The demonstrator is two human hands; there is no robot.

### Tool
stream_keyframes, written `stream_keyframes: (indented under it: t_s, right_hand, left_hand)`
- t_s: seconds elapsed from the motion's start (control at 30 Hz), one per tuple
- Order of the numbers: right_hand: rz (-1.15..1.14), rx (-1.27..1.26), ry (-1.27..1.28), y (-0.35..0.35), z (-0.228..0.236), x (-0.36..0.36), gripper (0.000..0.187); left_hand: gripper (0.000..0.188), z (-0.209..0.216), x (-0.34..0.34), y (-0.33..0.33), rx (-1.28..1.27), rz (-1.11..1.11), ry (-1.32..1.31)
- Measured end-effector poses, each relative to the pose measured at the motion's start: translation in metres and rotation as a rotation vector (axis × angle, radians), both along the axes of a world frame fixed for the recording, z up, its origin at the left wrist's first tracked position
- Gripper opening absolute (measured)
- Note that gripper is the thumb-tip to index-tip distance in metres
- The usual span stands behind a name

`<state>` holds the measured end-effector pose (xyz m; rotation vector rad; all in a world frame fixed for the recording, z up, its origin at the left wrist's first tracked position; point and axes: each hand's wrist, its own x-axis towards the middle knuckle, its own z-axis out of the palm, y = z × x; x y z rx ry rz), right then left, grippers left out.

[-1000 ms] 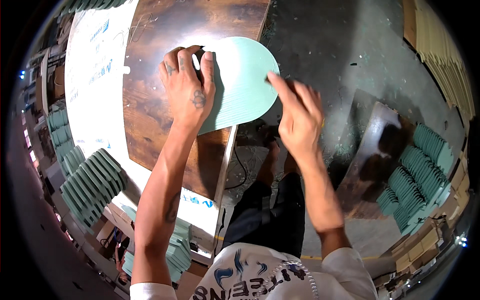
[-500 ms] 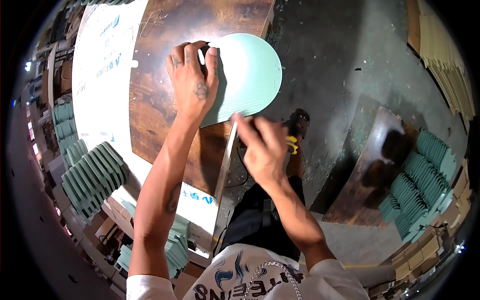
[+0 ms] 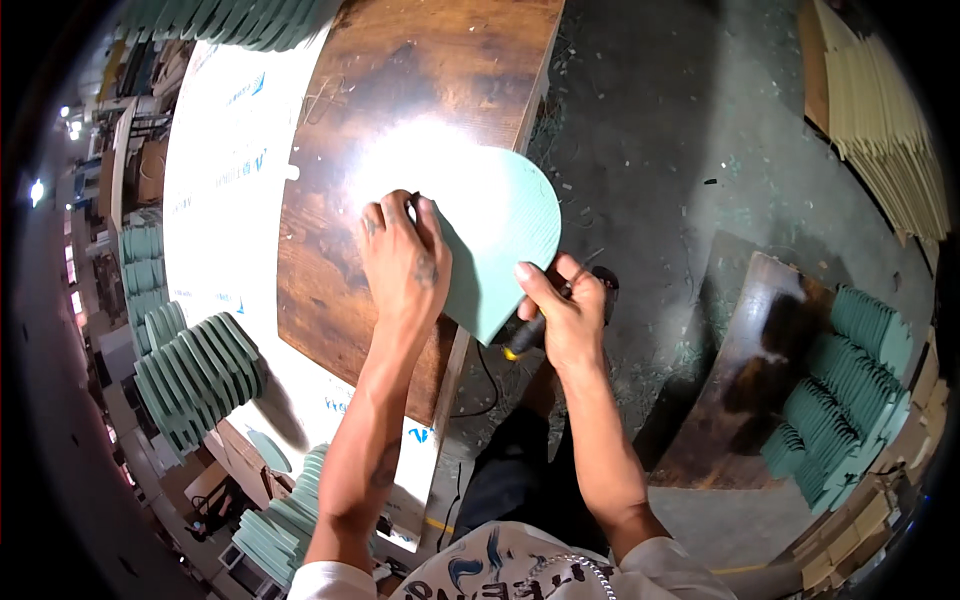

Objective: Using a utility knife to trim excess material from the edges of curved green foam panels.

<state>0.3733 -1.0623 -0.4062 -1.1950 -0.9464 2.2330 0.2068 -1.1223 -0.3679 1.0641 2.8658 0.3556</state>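
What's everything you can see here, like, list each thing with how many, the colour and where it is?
Panel: one, mint green, centre
Tool: one, black and yellow, below the panel's right edge
Wood-grain top: one, brown, under the panel
Sheet: one, white with blue print, left
Stacked pieces: many, green, both sides and top left
Board: one, brown, lower right
Sheet stack: one, cream, upper right
Floor: one, grey, right of centre
Shorts: one pair, black, bottom centre
Shirt: one, white, bottom
Left hand: one, tattooed, panel's left edge
Right hand: one, bare, panel's right edge
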Motion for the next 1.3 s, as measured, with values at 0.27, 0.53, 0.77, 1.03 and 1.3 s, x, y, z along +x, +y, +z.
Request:
stream_keyframes:
  t_s: [0.27,0.53,0.77,1.03,1.3]
  right_hand:
    - [0.244,0.35,0.081,0.006,0.033,0.057,0.02]
    - [0.219,0.315,0.139,0.009,0.048,0.083,0.031]
    - [-0.109,0.15,0.135,0.012,0.05,0.109,0.028]
    - [-0.021,0.22,-0.057,0.033,0.047,0.14,0.027]
    - [-0.228,0.252,-0.007,0.019,0.047,0.132,0.033]
  left_hand:
    - [0.057,0.065,0.059,0.027,0.072,-0.481,-0.17]
    - [0.041,0.055,0.051,0.045,0.145,-0.352,-0.225]
    - [0.069,0.051,0.059,0.01,0.092,0.121,-0.587]
    - [0.028,0.062,0.043,-0.043,-0.223,-0.237,-0.628]
    - [0.043,0.09,0.089,0.102,-0.219,-0.5,-0.815]
